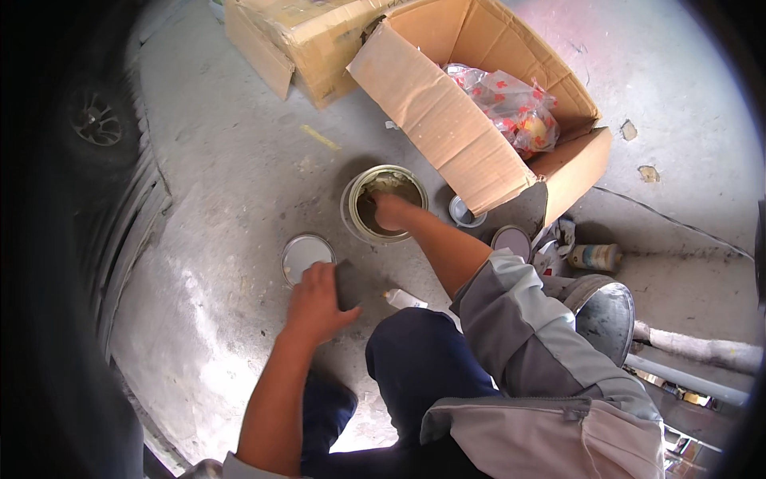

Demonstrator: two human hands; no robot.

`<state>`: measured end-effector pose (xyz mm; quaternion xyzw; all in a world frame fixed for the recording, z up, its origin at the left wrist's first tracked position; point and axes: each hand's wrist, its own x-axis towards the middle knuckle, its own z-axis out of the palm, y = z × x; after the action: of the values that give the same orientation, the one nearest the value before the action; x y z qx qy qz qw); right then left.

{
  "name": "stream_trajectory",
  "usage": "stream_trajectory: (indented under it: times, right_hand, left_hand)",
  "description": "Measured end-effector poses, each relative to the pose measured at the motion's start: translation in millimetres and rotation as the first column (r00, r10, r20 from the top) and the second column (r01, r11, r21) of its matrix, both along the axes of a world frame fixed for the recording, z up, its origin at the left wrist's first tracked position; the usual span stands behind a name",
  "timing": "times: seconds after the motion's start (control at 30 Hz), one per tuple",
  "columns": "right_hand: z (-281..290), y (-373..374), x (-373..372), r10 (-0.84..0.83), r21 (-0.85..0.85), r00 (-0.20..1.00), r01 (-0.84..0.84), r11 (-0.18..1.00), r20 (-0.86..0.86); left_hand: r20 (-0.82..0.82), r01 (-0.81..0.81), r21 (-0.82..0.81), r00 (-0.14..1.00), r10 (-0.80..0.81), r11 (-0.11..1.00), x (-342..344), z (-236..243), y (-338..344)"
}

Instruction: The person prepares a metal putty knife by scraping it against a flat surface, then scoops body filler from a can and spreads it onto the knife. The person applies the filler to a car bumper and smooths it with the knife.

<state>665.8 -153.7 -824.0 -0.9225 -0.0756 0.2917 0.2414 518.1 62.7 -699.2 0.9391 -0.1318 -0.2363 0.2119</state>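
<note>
My right hand [391, 211] reaches inside an open round can [413, 184] of greyish-olive material; its fingers are curled, and what they hold is hidden. My left hand [317, 299] grips a dark grey rectangular pad [349, 283], just beside a round pale lid [299, 251] lying on the floor. A small white tube [405, 299] lies to the right of my left hand. A small cup [465, 209] stands beside the can, near the box.
An open cardboard box [431, 112] holding plastic bags and a taped carton [315, 36] sit beyond the can. Right are a dark lid [511, 239], a bottle [594, 256] and a metal bucket [606, 319]. A wheel [100, 120] is at left. My knee [415, 351] is below.
</note>
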Motion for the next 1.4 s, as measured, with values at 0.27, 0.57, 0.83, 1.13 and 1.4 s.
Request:
stream_trajectory:
  times: [0.27,0.57,0.83,1.13,1.4]
  right_hand:
    - [-15,-11,12,0.098,0.012,0.995,-0.099,0.995,0.03]
    - [-13,-7,19,0.224,-0.059,0.969,-0.231,0.971,-0.107]
    - [-15,-16,30,0.281,0.059,0.948,-0.275,0.96,-0.15]
    - [12,-11,34,0.465,-0.041,0.856,-0.485,0.873,-0.224]
    - [6,-4,40,0.602,-0.14,0.761,-0.641,0.754,-0.242]
  left_hand:
    - [0.136,0.299,0.098,0.941,-0.311,0.949,11,-52,-51]
    - [0.019,0.276,0.162,0.959,-0.282,0.947,6,-59,-64]
    - [-0.072,0.242,0.205,0.97,-0.232,0.949,8,-51,-73]
    - [-0.07,0.232,0.233,0.973,-0.222,0.944,7,-51,-79]
    - [-0.174,0.229,0.251,0.967,-0.188,0.941,12,-37,-85]
